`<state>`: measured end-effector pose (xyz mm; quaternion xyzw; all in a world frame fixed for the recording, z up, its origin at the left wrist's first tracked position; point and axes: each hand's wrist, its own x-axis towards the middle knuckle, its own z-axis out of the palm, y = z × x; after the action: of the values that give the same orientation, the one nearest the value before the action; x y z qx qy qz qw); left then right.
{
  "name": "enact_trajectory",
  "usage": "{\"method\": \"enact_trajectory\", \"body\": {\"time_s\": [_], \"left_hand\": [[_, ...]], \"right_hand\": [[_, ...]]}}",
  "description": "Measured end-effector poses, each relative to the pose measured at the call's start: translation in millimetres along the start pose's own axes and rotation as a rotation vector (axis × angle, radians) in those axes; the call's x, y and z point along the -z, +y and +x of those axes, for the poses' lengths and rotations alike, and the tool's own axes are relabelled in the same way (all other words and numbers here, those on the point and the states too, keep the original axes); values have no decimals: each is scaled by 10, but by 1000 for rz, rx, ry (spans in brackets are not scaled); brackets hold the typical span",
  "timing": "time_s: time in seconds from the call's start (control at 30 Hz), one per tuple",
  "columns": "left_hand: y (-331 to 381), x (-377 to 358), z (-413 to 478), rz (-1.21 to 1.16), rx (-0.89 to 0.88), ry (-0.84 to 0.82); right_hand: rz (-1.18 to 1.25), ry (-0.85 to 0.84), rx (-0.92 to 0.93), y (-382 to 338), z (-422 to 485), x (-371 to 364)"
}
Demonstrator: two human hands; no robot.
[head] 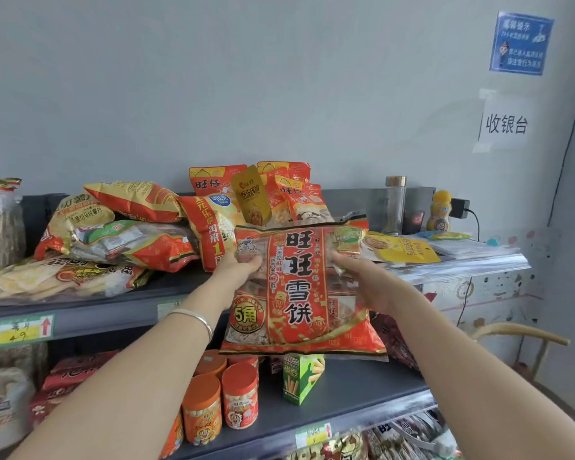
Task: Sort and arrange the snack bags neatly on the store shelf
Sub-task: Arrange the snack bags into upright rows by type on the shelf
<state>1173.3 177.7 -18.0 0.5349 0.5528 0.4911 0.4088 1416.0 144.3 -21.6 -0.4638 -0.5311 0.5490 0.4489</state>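
The left hand (243, 264) and right hand (362, 277) each grip an upper side of the red bag (296, 293), both equally near it. The bag hangs upright, long axis vertical, just in front of the top shelf (180, 288) and right of the heaped bags (113, 234).

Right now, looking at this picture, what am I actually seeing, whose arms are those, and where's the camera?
There is no machine here: a person wears one camera on the head, looking forward and down, so the two bare arms reach in from below. The left hand and right hand grip a big red snack bag by its sides, held up in front of a store shelf. On that shelf lie piled snack bags, with a bottle to the right. The shelf below holds orange jars and a green box.
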Motion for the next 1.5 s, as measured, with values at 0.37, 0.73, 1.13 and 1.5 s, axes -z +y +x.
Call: {"method": "enact_trajectory", "body": {"time_s": [0.37, 0.73, 1.13, 1.5], "left_hand": [[169, 526, -223, -223, -263, 151], [6, 2839, -647, -163, -314, 491], [-685, 5423, -1659, -181, -203, 722], [-1311, 6909, -1931, -232, -121, 983]], "right_hand": [[333, 165, 243, -16, 265, -707], [328, -80, 343, -426, 646, -3087], [292, -332, 343, -279, 514, -6054], [260, -555, 259, -22, 701, -7921]]}}
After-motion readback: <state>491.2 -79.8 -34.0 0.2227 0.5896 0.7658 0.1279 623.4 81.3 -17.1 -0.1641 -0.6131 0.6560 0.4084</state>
